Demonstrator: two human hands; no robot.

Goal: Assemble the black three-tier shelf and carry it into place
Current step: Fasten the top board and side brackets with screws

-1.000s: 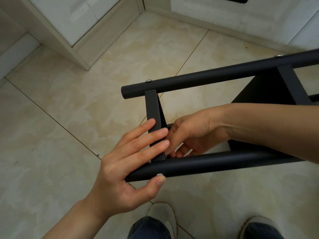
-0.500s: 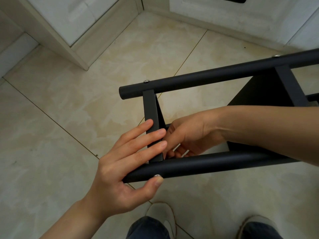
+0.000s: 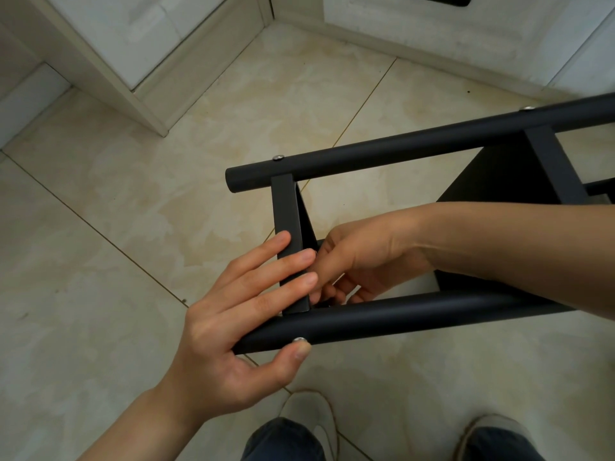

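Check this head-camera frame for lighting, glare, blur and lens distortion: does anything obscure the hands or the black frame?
Head view: soft, even light with only faint shadows on the floor tiles. There is no motion blur, and the left hand and right hand are sharp. The cabinet plinth shows slight wide-angle bowing. The shelf frame has a dull sheen and no glare. The right fingertips are hidden behind the crossbar.

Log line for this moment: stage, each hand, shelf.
stage: assembly | left hand: straight fingers on crossbar, thumb by screw on near tube | right hand: curled behind crossbar, grasp hidden | shelf: lying sideways
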